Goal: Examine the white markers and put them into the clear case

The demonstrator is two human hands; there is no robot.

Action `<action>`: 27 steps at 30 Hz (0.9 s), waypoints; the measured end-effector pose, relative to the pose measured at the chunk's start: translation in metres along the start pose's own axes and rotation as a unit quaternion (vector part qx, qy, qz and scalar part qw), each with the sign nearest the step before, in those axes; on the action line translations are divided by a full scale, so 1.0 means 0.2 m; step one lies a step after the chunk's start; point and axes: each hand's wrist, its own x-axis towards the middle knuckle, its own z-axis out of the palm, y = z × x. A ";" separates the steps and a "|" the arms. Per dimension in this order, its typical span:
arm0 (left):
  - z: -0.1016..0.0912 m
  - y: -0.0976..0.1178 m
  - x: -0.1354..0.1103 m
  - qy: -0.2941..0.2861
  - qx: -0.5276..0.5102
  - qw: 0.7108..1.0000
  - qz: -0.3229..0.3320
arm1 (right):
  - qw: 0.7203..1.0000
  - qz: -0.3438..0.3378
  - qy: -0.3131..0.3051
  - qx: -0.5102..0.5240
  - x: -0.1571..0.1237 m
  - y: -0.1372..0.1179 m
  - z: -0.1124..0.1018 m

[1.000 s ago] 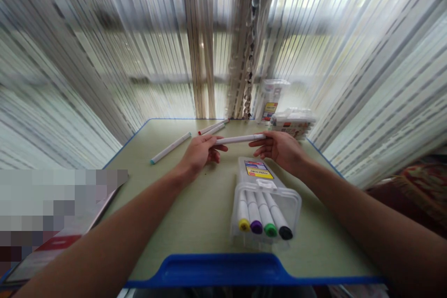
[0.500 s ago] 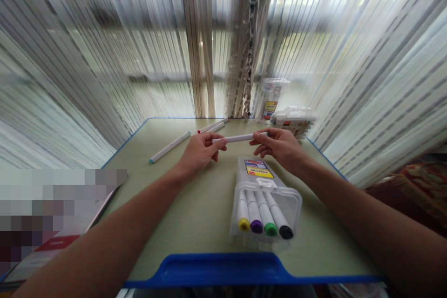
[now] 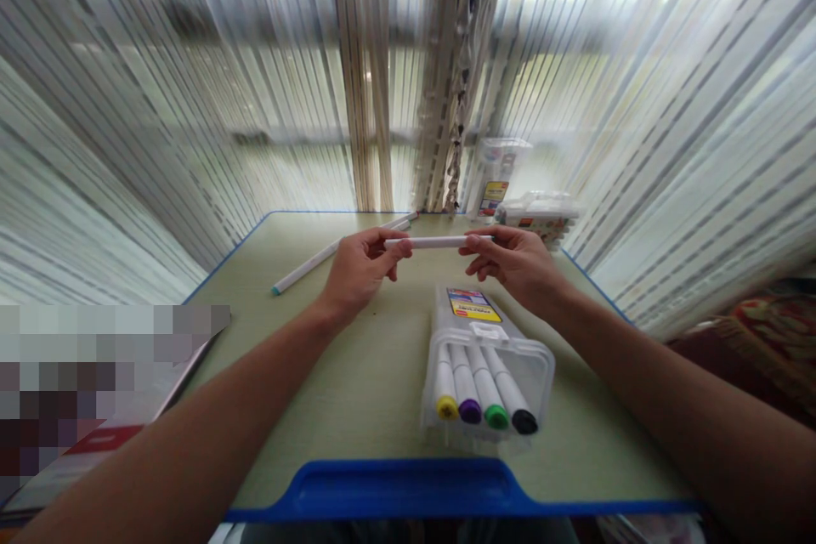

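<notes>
A white marker is held level above the green desk, one end in each hand. My left hand pinches its left end and my right hand pinches its right end. Just below the hands lies a clear plastic marker case, open toward me, with yellow, purple, green and black capped markers inside. Another white marker with a teal tip lies on the desk to the left, and further white markers lie behind my left hand.
Two more clear marker cases sit at the desk's back right corner, one upright. Striped curtains hang close behind and beside the desk. A blue handle forms the near edge. A book or pad lies at left.
Both hands have lifted the white marker a little higher and farther from me. The grips at its two ends have tightened into pinches.
</notes>
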 end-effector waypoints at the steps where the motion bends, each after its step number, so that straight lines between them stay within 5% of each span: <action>1: 0.00 0.00 0.00 0.002 -0.006 1.000 -0.003 | 1.000 0.002 -0.002 0.003 0.00 0.00 0.00; 27: 0.00 0.03 0.01 0.031 -0.120 0.988 -0.088 | 0.996 0.058 0.004 0.066 -0.02 -0.07 0.03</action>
